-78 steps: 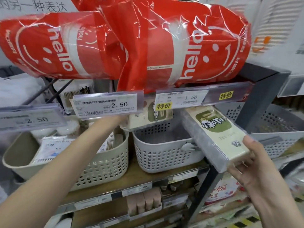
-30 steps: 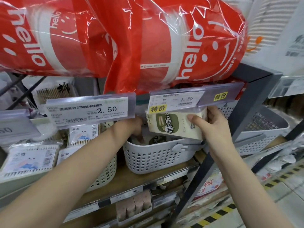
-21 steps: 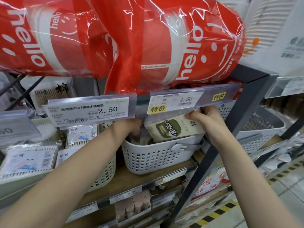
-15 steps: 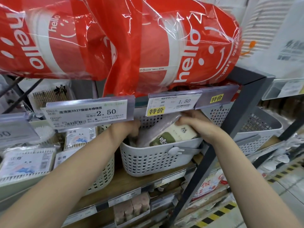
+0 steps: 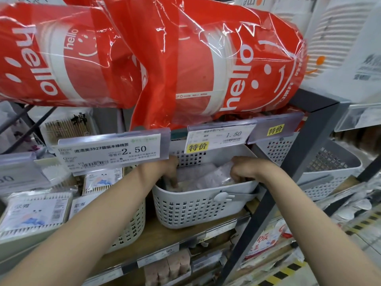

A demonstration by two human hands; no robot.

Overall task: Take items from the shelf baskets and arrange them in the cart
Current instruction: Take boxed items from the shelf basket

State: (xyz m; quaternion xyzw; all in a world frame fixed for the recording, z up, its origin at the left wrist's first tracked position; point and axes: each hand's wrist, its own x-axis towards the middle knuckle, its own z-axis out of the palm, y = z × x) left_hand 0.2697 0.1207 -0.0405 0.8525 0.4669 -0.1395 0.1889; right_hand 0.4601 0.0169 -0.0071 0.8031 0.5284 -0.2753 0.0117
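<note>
While the red hello bags [image 5: 185, 65] fill the shelf above, your grey basket [image 5: 198, 205] sits beneath, holding the plastic-wrapped packs [image 5: 206, 176]; your left hand [image 5: 165, 172] and right hand [image 5: 245, 170] reach in, fingers curled, grips hidden.

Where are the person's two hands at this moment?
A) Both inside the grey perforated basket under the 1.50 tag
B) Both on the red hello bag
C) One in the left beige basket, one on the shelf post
A: the left hand and right hand both reach into the grey basket below the 1.50 price tag.
</note>
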